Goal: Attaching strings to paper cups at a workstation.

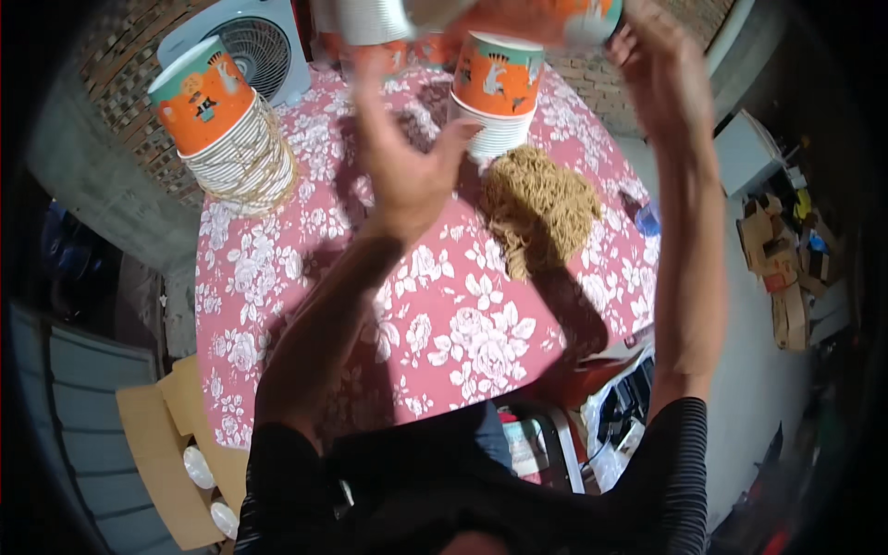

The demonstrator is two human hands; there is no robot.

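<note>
At the top of the head view, my right hand (pixel 671 79) is at the green end of a motion-blurred orange paper tub (pixel 532 23), its fingers bent around that end. My left hand (pixel 407 176) is raised over the table with thumb and fingers stretched apart; its fingertips are blurred in front of a white-ribbed stack (pixel 375 20). Between my arms stands an upside-down stack of orange paper tubs (pixel 498 88) with white rims. A tangled heap of tan string (pixel 546 203) lies beside it. At the left leans another tub stack (pixel 231 129), wound with string.
A pink floral cloth (pixel 481 351) covers the table. A fan (pixel 245 51) stands beyond its left corner. Open cardboard (pixel 162 462) lies lower left, cardboard boxes (pixel 777 250) sit on the floor at right, and a bag of items (pixel 620 407) is below the table's front edge.
</note>
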